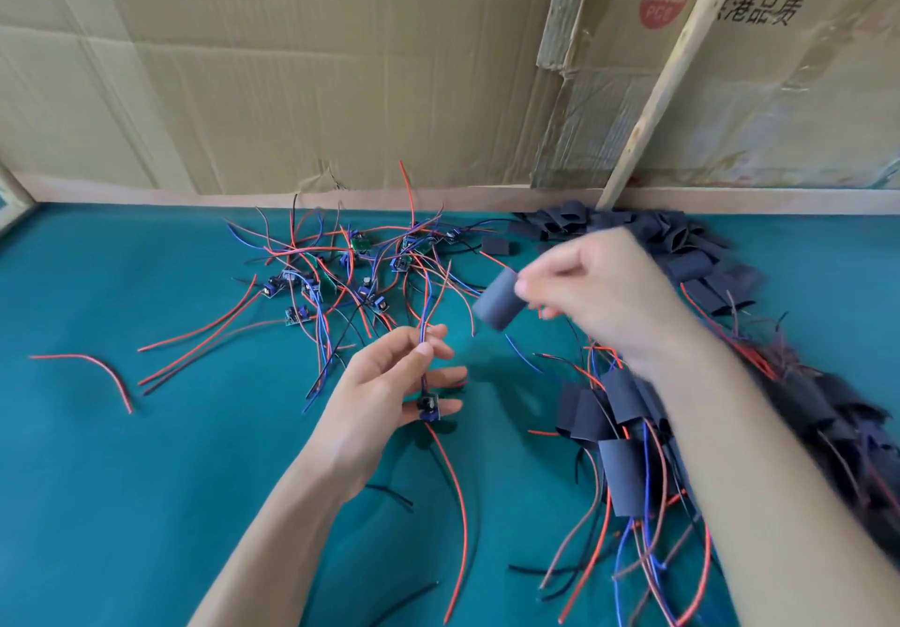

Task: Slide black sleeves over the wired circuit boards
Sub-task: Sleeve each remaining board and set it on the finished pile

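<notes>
The right hand point(599, 285) pinches a black sleeve point(496, 301) by its end, raised just right of the circuit board point(429, 406) that the left hand point(389, 383) grips, its wires point(424, 329) pinched upright. The step looks like threading: next, the sleeve's open mouth must meet those wire tips, with unsleeved boards point(341, 271) beyond and finished ones point(618, 431) to the board's right.

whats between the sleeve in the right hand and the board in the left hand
In the head view, nothing solid: the black sleeve and the circuit board are apart, with only the board's blue and red wires rising beside the gap, over bare green cloth.
</notes>
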A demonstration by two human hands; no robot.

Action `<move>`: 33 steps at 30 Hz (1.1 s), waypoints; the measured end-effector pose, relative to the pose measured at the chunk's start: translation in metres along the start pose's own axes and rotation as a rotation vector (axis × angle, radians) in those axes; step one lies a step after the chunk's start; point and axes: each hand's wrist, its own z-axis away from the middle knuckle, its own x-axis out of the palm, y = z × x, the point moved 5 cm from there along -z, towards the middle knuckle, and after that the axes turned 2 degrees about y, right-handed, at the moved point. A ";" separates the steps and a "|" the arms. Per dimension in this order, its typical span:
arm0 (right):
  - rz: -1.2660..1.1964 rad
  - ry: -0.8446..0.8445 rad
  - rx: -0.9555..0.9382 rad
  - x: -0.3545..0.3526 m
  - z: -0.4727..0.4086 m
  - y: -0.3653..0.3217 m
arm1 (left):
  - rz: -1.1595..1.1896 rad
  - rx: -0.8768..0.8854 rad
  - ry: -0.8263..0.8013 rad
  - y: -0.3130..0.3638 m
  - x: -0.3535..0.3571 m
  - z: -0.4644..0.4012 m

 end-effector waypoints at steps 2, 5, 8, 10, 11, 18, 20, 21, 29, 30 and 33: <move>-0.024 -0.049 -0.030 0.024 0.026 0.003 | -0.011 0.012 -0.052 0.001 0.002 0.001; -0.213 -0.064 0.018 0.049 0.050 0.015 | -0.041 0.003 -0.072 0.002 0.002 0.002; -0.451 -0.075 0.105 0.056 0.063 0.024 | -0.017 -0.006 -0.107 0.005 0.001 0.003; -0.526 -0.098 0.092 0.059 0.066 0.025 | 0.006 -0.009 -0.139 0.006 0.003 0.004; -0.556 -0.109 0.076 0.061 0.067 0.025 | 0.011 -0.011 -0.152 0.006 0.004 0.004; -0.818 0.038 0.088 0.042 0.066 0.030 | 0.018 -0.004 -0.218 0.008 0.007 0.010; -0.888 0.158 0.091 0.030 0.064 0.032 | 0.002 -0.004 -0.239 0.008 0.009 0.011; -0.904 0.218 0.091 0.024 0.063 0.032 | -0.010 -0.005 -0.251 0.008 0.011 0.012; -0.841 0.599 0.053 -0.001 0.070 0.036 | -0.095 0.004 -0.303 0.005 0.015 0.016; -0.835 0.610 0.052 -0.002 0.070 0.036 | -0.109 0.010 -0.303 0.005 0.015 0.016; -0.824 0.580 0.053 -0.002 0.069 0.035 | -0.153 0.045 -0.278 0.004 0.014 0.015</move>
